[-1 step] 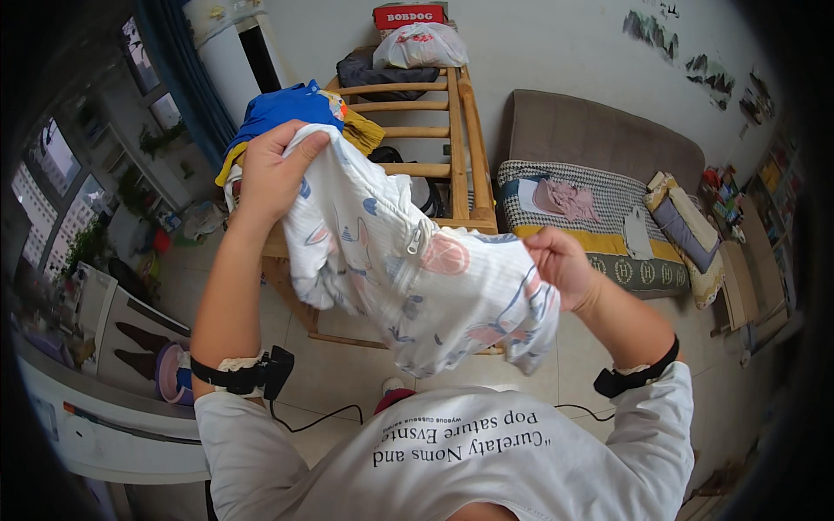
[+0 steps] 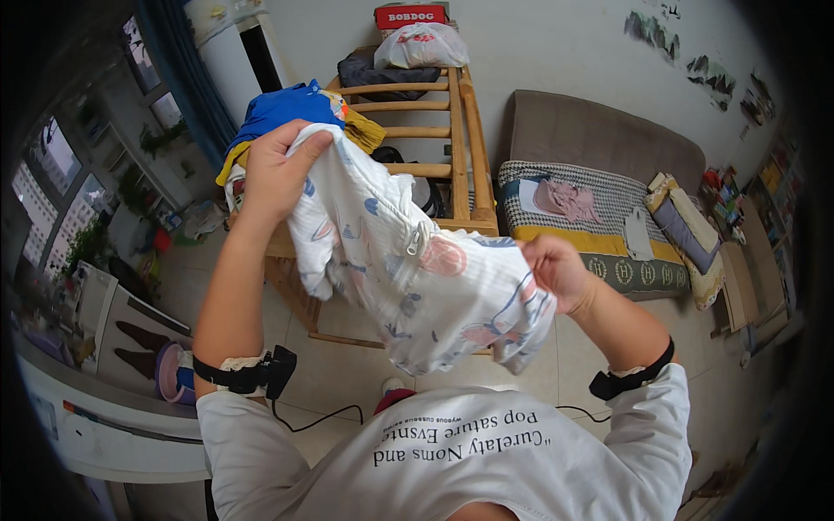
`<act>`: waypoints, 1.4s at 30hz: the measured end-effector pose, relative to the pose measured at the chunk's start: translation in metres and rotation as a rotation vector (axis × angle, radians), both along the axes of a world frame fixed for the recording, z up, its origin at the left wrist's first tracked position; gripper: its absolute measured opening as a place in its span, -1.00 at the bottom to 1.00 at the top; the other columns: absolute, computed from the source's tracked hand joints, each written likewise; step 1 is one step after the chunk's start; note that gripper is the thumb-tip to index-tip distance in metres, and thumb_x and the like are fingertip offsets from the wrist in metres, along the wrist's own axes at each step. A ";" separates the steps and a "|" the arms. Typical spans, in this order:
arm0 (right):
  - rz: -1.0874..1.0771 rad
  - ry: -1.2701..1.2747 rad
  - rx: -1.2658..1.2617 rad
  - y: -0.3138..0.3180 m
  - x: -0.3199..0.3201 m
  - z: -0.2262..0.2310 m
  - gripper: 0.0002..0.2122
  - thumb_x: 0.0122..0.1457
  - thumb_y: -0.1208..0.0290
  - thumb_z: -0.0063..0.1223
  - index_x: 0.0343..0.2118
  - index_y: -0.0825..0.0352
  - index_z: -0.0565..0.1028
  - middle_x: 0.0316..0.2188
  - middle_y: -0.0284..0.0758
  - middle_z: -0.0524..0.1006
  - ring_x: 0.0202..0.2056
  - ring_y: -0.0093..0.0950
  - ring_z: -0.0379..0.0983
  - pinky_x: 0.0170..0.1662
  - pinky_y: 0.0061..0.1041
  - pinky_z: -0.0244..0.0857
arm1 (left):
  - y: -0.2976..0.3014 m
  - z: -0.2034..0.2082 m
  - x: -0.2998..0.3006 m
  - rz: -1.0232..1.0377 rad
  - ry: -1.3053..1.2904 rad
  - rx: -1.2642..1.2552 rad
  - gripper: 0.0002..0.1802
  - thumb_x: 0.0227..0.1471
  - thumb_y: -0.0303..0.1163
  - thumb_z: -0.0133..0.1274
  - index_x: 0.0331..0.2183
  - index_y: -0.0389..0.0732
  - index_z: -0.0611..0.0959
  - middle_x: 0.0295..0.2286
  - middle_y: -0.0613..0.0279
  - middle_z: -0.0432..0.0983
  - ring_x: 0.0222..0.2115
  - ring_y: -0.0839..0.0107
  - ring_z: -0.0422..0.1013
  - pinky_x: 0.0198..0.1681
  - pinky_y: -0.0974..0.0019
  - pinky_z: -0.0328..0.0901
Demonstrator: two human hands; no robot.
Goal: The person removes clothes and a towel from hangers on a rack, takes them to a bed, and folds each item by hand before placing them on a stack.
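A small white zip-up garment [image 2: 391, 278] with a pink and blue print hangs stretched between my hands, in front of my chest. My left hand [image 2: 282, 174] grips its upper left edge, the thumb lying over the cloth. Lower down on the right, my right hand [image 2: 559, 273] pinches the other side of the cloth; its fingertips are partly hidden. A white zip pull [image 2: 417, 238] shows near the garment's middle. Just behind my left hand lies a pile of blue and yellow clothes [image 2: 282, 113].
Beyond the garment stands a wooden slatted frame [image 2: 460, 156], bearing a white plastic bag [image 2: 421, 46] and a red box [image 2: 411, 15]. To the right is a brown sofa [image 2: 599, 122] with a pink cloth [image 2: 569, 200] on its cover. A white cabinet [image 2: 122, 434] stands at lower left.
My right hand has shifted slightly left and down, and the garment's lower part has swung a little to the left. My left hand keeps its grip almost unmoved.
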State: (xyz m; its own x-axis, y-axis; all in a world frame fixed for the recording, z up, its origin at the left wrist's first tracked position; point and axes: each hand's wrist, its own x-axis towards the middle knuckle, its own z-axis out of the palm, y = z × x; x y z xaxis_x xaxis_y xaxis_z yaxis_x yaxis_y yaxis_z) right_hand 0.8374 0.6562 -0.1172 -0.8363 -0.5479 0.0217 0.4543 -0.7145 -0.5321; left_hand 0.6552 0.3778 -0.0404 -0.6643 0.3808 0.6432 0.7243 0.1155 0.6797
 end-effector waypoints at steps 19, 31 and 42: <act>-0.025 0.383 0.551 -0.080 -0.023 -0.030 -0.72 0.04 0.54 0.02 -0.13 0.34 0.41 -0.28 -0.50 0.47 -0.26 -0.71 0.35 -0.15 -0.63 0.25 | 0.094 -0.025 0.017 0.154 -0.141 0.530 -0.77 -0.01 -0.34 0.07 -0.47 -0.36 0.56 -0.59 0.30 0.48 -0.56 0.62 0.29 -0.46 0.48 0.24; -0.555 0.420 0.959 -0.118 -0.051 -0.013 -0.83 -0.10 0.61 0.16 -0.38 0.40 0.50 -0.50 -0.45 0.51 -0.47 -0.69 0.41 -0.41 -0.63 0.33 | 0.124 -0.032 -0.018 0.477 -0.064 0.737 -0.72 0.08 -0.29 -0.10 -0.46 -0.34 0.48 -0.57 0.18 0.45 -0.56 0.45 0.32 -0.43 0.37 0.25; -0.748 0.485 0.993 0.038 -0.034 0.033 -0.93 0.07 0.44 0.06 -0.49 0.25 0.43 -0.53 -0.53 0.43 -0.45 -0.72 0.34 -0.32 -0.70 0.24 | 0.027 -0.040 -0.039 0.084 -0.214 0.184 -0.84 -0.05 -0.42 0.09 -0.40 -0.31 0.57 -0.56 0.40 0.46 -0.54 0.67 0.29 -0.45 0.54 0.21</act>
